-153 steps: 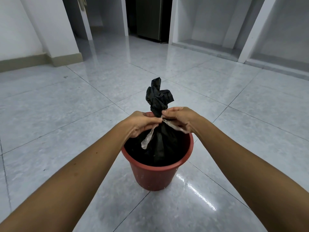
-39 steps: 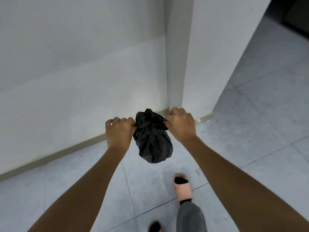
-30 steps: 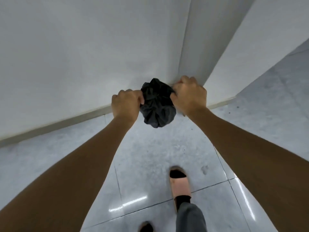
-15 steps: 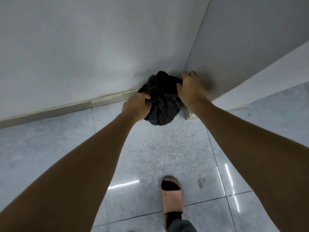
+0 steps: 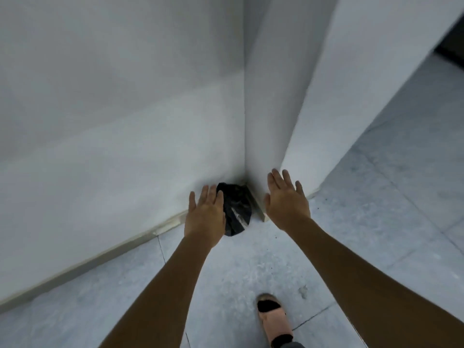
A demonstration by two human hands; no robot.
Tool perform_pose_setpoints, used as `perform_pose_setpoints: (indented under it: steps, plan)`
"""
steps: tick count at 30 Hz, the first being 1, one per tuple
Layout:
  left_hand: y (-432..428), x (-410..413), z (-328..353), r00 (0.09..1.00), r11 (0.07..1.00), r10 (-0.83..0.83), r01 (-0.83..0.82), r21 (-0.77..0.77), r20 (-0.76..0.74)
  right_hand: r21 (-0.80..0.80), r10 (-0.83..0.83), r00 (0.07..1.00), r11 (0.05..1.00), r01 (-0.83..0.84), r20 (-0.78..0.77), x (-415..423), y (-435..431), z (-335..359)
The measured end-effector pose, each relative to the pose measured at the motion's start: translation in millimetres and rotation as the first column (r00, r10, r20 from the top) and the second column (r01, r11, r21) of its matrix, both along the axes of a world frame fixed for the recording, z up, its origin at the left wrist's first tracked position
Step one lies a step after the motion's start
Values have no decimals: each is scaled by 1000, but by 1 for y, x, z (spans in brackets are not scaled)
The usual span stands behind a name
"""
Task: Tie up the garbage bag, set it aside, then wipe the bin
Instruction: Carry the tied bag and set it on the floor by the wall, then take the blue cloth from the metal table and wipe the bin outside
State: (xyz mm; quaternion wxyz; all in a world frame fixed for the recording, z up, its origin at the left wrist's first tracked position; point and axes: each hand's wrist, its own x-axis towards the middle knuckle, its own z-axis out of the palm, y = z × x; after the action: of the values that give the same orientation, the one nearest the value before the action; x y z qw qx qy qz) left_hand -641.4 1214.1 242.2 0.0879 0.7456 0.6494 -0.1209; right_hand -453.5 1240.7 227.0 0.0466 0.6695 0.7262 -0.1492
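Observation:
The tied black garbage bag (image 5: pixel 236 209) lies on the floor, tucked into the corner where the white wall meets a pillar. My left hand (image 5: pixel 205 216) hovers just left of it with fingers spread, overlapping its left edge in view and holding nothing. My right hand (image 5: pixel 285 200) is to the right of the bag, apart from it, palm down and fingers apart. The bin is out of view.
A white wall (image 5: pixel 113 121) runs along the left with a beige skirting (image 5: pixel 100 254) at its foot. A white pillar (image 5: pixel 271 109) stands right of the corner. Grey floor tiles (image 5: pixel 376 209) stretch to the right. My foot in a pink slipper (image 5: pixel 275 320) is at the bottom.
Both hands have let go of the bag, which now rests in the corner on the floor. The hands have opened and drawn back from it.

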Motion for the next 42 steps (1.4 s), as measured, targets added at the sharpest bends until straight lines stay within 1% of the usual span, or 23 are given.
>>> perform_pose_setpoints:
  steps: [3, 6, 9, 11, 14, 17, 20, 22, 24, 25, 27, 30, 32, 35, 38, 40, 42]
  plan:
    - [-38, 29, 88, 988, 984, -151, 151, 91, -12, 56, -87, 996, 995, 87, -5, 19, -62, 87]
    - [-91, 70, 163, 952, 939, -301, 287, 188, 50, 123, -211, 977, 970, 211, -18, 52, -138, 169]
    - [-158, 130, 225, 879, 860, -470, 434, 268, 87, 159, -385, 922, 909, 386, -38, 101, -229, 241]
    - [-203, 175, 256, 822, 808, -559, 509, 298, 112, 183, -474, 880, 863, 471, -31, 135, -292, 272]
    - [-269, 243, 290, 712, 699, -694, 628, 343, 111, 204, -619, 785, 765, 610, -23, 184, -389, 301]
    - [-356, 312, 312, 527, 521, -844, 761, 387, 100, 245, -780, 626, 605, 757, -8, 230, -506, 318]
    - [-456, 368, 321, 362, 368, -927, 837, 404, 96, 254, -895, 444, 422, 870, -34, 255, -631, 323]
    - [-525, 396, 320, 258, 277, -961, 875, 398, 101, 246, -944, 325, 304, 920, -52, 263, -714, 320]
    - [-606, 421, 318, 139, 175, -983, 899, 401, 117, 241, -981, 192, 178, 954, -37, 267, -807, 315]
    - [-650, 431, 318, 91, 138, -987, 906, 400, 136, 238, -990, 139, 129, 963, -25, 267, -854, 314]
    - [-729, 445, 316, 17, 88, -984, 915, 394, 179, 228, -999, 39, 35, 973, -12, 266, -938, 311]
    - [-850, 461, 313, -118, -39, -974, 926, 375, 191, 218, -994, -107, -105, 970, -3, 260, -1054, 309]
    - [-913, 469, 310, -176, -95, -962, 932, 350, 208, 207, -983, -186, -182, 961, 0, 256, -1113, 309]
    - [-998, 492, 310, -266, -188, -943, 922, 338, 201, 205, -961, -278, -273, 940, -4, 263, -1199, 318]
    - [-1068, 521, 317, -347, -267, -917, 901, 341, 198, 229, -938, -346, -338, 913, -3, 282, -1273, 329]
    - [-1117, 549, 319, -393, -311, -897, 885, 345, 199, 259, -918, -395, -389, 884, -33, 303, -1321, 336]
    - [-1160, 578, 320, -439, -354, -878, 863, 360, 189, 280, -905, -422, -417, 865, -46, 326, -1362, 344]
